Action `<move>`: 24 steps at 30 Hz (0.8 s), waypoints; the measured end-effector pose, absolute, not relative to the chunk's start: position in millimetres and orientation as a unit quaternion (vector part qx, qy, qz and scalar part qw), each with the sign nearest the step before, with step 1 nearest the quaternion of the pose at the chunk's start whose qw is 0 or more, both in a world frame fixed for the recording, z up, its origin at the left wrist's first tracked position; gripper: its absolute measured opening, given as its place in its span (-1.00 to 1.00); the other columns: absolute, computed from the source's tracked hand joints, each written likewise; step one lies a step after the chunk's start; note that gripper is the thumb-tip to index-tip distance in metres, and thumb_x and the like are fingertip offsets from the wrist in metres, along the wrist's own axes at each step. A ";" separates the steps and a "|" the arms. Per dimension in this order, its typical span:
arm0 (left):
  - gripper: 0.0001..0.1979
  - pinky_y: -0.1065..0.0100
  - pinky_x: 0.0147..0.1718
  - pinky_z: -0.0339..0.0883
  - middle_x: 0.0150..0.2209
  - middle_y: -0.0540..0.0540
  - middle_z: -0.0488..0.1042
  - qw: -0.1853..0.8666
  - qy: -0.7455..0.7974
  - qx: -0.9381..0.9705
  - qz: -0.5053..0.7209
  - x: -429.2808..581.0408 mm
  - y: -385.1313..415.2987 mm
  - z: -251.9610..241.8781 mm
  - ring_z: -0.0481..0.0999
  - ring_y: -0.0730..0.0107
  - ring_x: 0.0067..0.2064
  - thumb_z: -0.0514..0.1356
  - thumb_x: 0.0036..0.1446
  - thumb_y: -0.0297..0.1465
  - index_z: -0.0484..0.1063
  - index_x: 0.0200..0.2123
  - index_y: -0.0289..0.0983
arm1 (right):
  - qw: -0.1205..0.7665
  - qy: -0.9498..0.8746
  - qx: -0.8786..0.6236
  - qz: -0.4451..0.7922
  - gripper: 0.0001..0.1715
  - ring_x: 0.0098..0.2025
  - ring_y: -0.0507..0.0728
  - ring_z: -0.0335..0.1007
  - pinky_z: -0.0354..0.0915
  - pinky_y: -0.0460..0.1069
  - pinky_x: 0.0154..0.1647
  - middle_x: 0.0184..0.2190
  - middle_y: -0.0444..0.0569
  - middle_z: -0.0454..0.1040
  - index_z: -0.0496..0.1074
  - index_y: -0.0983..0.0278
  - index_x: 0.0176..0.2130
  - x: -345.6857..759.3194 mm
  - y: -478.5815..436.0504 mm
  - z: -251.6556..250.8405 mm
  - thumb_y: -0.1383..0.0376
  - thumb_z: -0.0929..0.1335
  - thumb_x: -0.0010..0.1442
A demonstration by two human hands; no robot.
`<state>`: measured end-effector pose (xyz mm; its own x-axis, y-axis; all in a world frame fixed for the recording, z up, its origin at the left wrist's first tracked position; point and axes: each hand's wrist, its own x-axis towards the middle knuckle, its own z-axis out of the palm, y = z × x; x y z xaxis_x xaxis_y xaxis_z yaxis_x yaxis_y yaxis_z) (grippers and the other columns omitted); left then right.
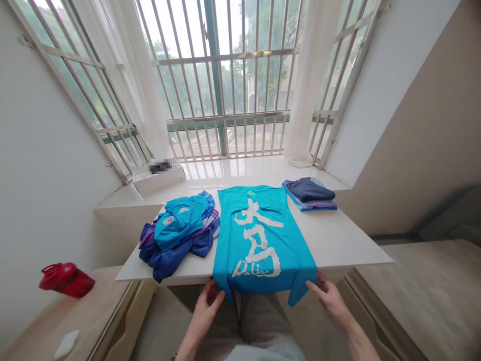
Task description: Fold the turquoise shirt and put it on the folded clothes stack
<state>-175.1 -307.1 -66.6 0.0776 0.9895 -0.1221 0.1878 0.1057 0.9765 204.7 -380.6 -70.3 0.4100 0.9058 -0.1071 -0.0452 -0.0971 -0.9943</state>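
Observation:
A turquoise T-shirt with white lettering lies lengthwise on the white table, its sleeves folded under and its hem hanging over the near edge. My left hand pinches the hem's left corner below the table edge. My right hand holds the hem's right corner, fingers curled round the cloth.
A heap of blue and purple clothes lies left of the shirt. A folded stack sits at the far right corner. A white box rests on the window ledge. A red bottle lies on the wooden surface at left.

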 end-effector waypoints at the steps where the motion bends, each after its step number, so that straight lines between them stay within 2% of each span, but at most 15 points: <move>1: -0.31 0.27 -0.31 0.41 -0.51 0.01 0.46 0.497 0.544 0.540 0.406 -173.9 -306.1 -69.1 0.51 0.23 -0.38 0.34 -0.12 0.13 0.50 -0.11 -0.33 | 0.574 -0.350 -0.605 0.427 -0.33 -0.06 0.40 0.56 0.42 0.24 0.05 -0.15 0.16 0.64 0.57 0.28 -0.21 204.1 -380.5 -69.3 -0.14 0.54 -0.17; 3: -0.30 0.28 -0.31 0.40 -0.52 0.02 0.45 0.491 0.543 0.536 0.420 -171.4 -305.1 -72.7 0.50 0.25 -0.39 0.32 -0.10 0.14 0.49 -0.10 -0.33 | 0.560 -0.349 -0.596 0.457 -0.29 -0.07 0.40 0.56 0.43 0.24 0.02 -0.14 0.14 0.64 0.58 0.29 -0.16 203.1 -382.9 -68.0 -0.13 0.55 -0.18; 7: -0.35 0.20 -0.05 0.41 -0.22 -0.18 0.60 0.539 0.500 0.536 0.415 -170.2 -309.1 -68.7 0.57 0.05 -0.12 0.36 -0.09 0.10 0.56 -0.14 -0.33 | 0.501 -0.363 -0.593 0.515 -0.35 -0.13 0.40 0.58 0.44 0.24 -0.01 -0.23 0.14 0.66 0.61 0.33 -0.23 199.3 -393.7 -66.6 -0.13 0.53 -0.12; 9: -0.38 0.17 0.06 0.37 -0.07 -0.23 0.59 0.580 0.468 0.530 0.404 -173.8 -314.6 -64.9 0.53 -0.03 0.02 0.36 -0.05 0.06 0.57 -0.09 -0.32 | 0.512 -0.363 -0.591 0.507 -0.35 -0.14 0.39 0.58 0.43 0.23 0.00 -0.27 0.14 0.66 0.62 0.33 -0.28 196.4 -399.1 -68.2 -0.16 0.51 -0.11; 12: -0.37 0.11 0.08 0.38 0.01 -0.24 0.57 0.634 0.443 0.503 0.386 -182.3 -325.6 -66.2 0.51 -0.07 0.07 0.33 0.03 0.04 0.52 0.03 -0.29 | 0.541 -0.337 -0.588 0.498 -0.30 -0.15 0.39 0.59 0.44 0.22 -0.02 -0.27 0.16 0.66 0.63 0.31 -0.28 190.3 -405.7 -76.3 -0.21 0.50 -0.15; 15: -0.29 0.13 0.07 0.40 0.01 -0.26 0.56 0.629 0.477 0.483 0.378 -188.2 -336.7 -74.3 0.52 -0.09 0.06 0.39 -0.09 0.07 0.51 0.02 -0.30 | 0.526 -0.311 -0.592 0.526 -0.28 -0.15 0.40 0.59 0.46 0.22 -0.05 -0.24 0.15 0.66 0.63 0.27 -0.26 182.6 -412.9 -88.4 -0.21 0.52 -0.23; 18: -0.25 0.17 0.06 0.39 -0.01 -0.27 0.57 0.617 0.496 0.492 0.362 -190.7 -346.3 -76.9 0.52 -0.07 0.05 0.43 -0.20 0.09 0.53 -0.04 -0.30 | 0.475 -0.322 -0.625 0.529 -0.31 -0.28 0.41 0.60 0.49 0.20 -0.16 -0.38 0.11 0.65 0.63 0.28 -0.42 176.2 -424.3 -96.8 -0.24 0.51 -0.32; 21: -0.31 0.14 0.01 0.41 -0.18 -0.22 0.61 0.620 0.494 0.524 0.312 -194.0 -355.0 -68.8 0.55 -0.06 -0.04 0.39 -0.20 0.14 0.58 -0.18 -0.30 | 0.450 -0.341 -0.655 0.503 -0.34 -0.37 0.38 0.58 0.50 0.17 -0.26 -0.49 0.05 0.62 0.59 0.26 -0.56 173.9 -440.9 -96.1 -0.27 0.49 -0.33; 24: -0.33 0.17 -0.10 0.45 -0.32 -0.18 0.60 0.600 0.517 0.542 0.281 -198.2 -365.6 -57.5 0.56 -0.03 -0.16 0.36 -0.21 0.18 0.58 -0.28 -0.30 | 0.450 -0.333 -0.668 0.490 -0.38 -0.32 0.41 0.58 0.51 0.16 -0.22 -0.46 0.04 0.64 0.60 0.23 -0.55 171.6 -460.0 -88.9 -0.26 0.49 -0.30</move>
<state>-198.2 -365.6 -57.5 0.3079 0.8975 -0.3159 0.2235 0.2545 0.9409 171.6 -460.0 -88.9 0.2970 0.8865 -0.3548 0.0040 -0.3727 -0.9280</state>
